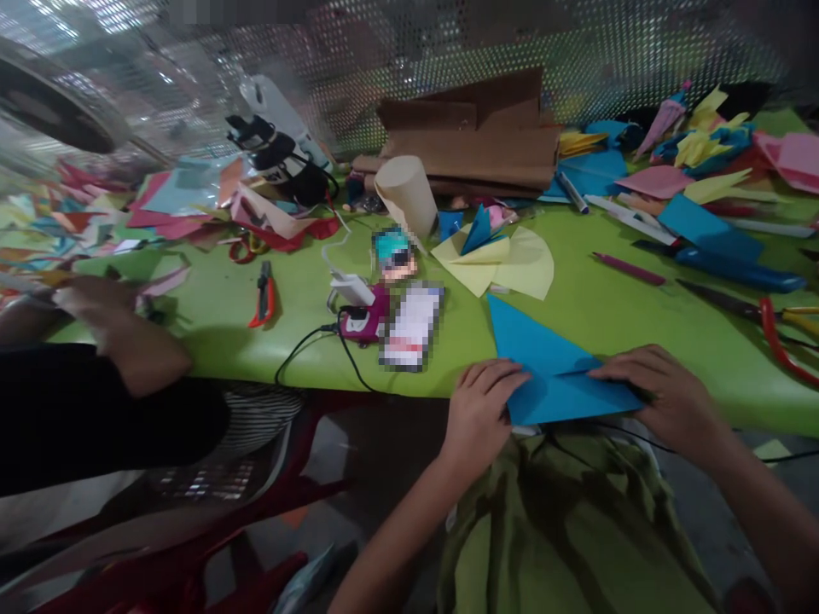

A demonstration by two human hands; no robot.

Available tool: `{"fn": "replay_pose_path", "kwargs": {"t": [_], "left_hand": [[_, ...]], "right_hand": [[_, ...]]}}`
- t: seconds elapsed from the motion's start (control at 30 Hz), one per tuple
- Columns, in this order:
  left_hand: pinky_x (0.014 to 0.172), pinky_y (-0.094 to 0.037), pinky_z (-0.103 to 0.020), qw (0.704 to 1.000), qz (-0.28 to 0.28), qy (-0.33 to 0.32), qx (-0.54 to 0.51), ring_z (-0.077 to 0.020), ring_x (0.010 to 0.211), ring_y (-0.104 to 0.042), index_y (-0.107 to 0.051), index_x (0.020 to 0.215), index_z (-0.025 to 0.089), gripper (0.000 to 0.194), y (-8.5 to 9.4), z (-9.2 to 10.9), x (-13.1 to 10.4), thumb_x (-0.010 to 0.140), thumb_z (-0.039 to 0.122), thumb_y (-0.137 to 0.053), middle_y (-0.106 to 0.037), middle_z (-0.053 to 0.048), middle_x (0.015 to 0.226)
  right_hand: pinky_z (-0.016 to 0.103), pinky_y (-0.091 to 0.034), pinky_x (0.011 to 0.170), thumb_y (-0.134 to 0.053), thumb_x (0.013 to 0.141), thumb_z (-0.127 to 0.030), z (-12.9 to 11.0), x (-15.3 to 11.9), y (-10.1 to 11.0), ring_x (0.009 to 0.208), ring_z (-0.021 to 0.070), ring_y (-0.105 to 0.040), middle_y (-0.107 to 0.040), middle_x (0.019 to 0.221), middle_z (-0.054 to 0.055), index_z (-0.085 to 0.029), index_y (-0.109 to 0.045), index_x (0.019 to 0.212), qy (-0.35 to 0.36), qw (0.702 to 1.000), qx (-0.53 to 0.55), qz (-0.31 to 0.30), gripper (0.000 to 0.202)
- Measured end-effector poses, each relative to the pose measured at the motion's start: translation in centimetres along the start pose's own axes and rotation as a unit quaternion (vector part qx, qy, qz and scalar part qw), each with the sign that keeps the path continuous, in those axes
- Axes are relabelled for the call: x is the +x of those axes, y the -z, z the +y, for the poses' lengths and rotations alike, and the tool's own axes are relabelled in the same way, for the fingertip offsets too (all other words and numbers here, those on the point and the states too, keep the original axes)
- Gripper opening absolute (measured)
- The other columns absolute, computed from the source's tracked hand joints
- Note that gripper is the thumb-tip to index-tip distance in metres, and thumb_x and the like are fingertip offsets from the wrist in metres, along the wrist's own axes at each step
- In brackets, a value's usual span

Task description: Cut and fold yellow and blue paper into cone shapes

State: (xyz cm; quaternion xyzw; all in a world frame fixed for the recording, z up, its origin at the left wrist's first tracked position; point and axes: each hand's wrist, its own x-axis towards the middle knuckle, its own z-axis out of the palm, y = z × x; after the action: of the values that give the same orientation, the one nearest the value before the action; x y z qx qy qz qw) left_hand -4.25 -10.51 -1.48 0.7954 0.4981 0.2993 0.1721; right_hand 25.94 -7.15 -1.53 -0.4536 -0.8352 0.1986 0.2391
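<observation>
A folded sheet of blue paper point(556, 375) with pointed corners lies at the near edge of the green table, a crease or slit running in from its right side. My left hand point(485, 396) is closed on its lower left edge, fingers on top and the thumb hidden. At the right corner, my right hand point(665, 392) pinches the paper between thumb and fingers. Just beyond the blue paper lie pale yellow paper pieces point(528, 260). A phone point(413, 327), blurred out, rests left of the paper.
A purple power socket point(368, 320) with a white charger point(353, 290) and cables stands by the phone. Orange-handled pliers point(262, 294) lie further left, scissors point(771, 328) at right. Brown cardboard point(473, 141) and a paper roll point(408, 194) stand behind. A co-worker's arm point(128, 333) reaches in from the left.
</observation>
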Motion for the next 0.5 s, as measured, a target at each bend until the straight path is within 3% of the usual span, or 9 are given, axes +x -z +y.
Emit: {"fn": "replay_pose_path", "kwargs": {"t": [0.17,0.5], "left_hand": [[0.104,-0.049,-0.045,1.0,0.0,-0.025,-0.004,-0.026,0.128,-0.062,-0.068,0.124,0.025,0.064,0.01,-0.41,-0.27,0.072,-0.008,-0.051,-0.072,-0.006,0.132],[0.103,-0.052,-0.047,1.0,0.013,-0.027,-0.009,-0.0271,0.126,-0.062,-0.072,0.121,0.024,0.047,0.21,-0.85,-0.2,0.083,-0.001,-0.06,-0.074,-0.005,0.128]], "right_hand": [[0.042,-0.052,0.083,-0.058,0.087,-0.01,0.09,0.27,0.24,0.101,0.0298,-0.063,-0.073,0.112,0.009,-0.03,-0.072,0.127,0.007,0.999,-0.026,-0.037,0.047],[0.039,-0.051,0.082,-0.064,0.089,-0.016,0.68,0.7,0.42,0.1,0.0282,-0.064,-0.07,0.109,0.008,-0.033,-0.076,0.12,-0.013,0.999,-0.017,-0.05,0.038]]}}
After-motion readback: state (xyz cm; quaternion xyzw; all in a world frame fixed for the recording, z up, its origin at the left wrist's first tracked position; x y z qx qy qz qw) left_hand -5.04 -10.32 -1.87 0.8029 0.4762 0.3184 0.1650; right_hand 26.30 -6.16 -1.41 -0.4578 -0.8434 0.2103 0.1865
